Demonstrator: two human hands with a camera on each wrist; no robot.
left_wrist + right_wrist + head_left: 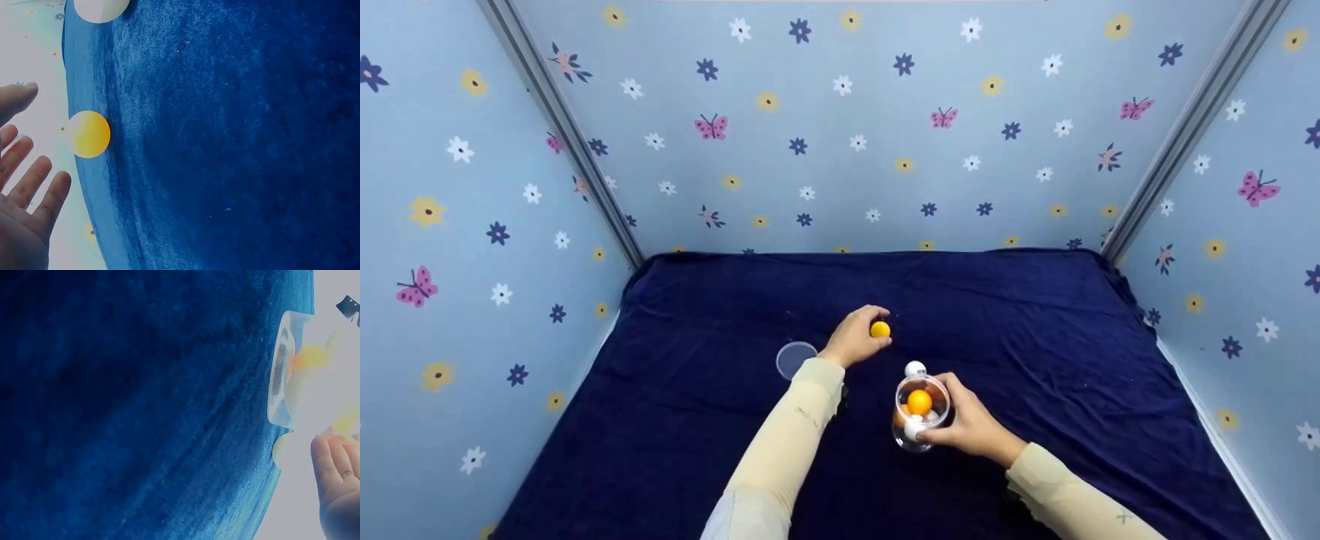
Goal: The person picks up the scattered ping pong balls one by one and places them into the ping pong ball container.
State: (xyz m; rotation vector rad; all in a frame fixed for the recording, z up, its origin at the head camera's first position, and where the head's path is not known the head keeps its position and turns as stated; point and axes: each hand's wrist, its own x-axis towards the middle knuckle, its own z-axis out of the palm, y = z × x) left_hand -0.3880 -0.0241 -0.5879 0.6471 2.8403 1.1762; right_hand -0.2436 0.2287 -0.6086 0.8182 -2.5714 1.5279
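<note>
My left hand [858, 336] is spread around an orange ball [880, 329] on the dark blue cloth. In the left wrist view the fingers [50, 199] are extended, with a gap between them and that ball [89, 134]. My right hand [971, 421] grips a clear plastic jar [901, 441] from its right side. Inside the jar are several orange and white balls, one orange ball [919, 402] uppermost. Just beyond the jar a white ball [915, 368] lies on the cloth. Glare washes out part of the jar [279, 377] in the right wrist view.
A clear round lid [796, 361] lies flat on the cloth, left of my left forearm. The blue cloth [697, 450] covers the whole surface in creases. Walls [840, 165] patterned with flowers and butterflies enclose it at the back and both sides.
</note>
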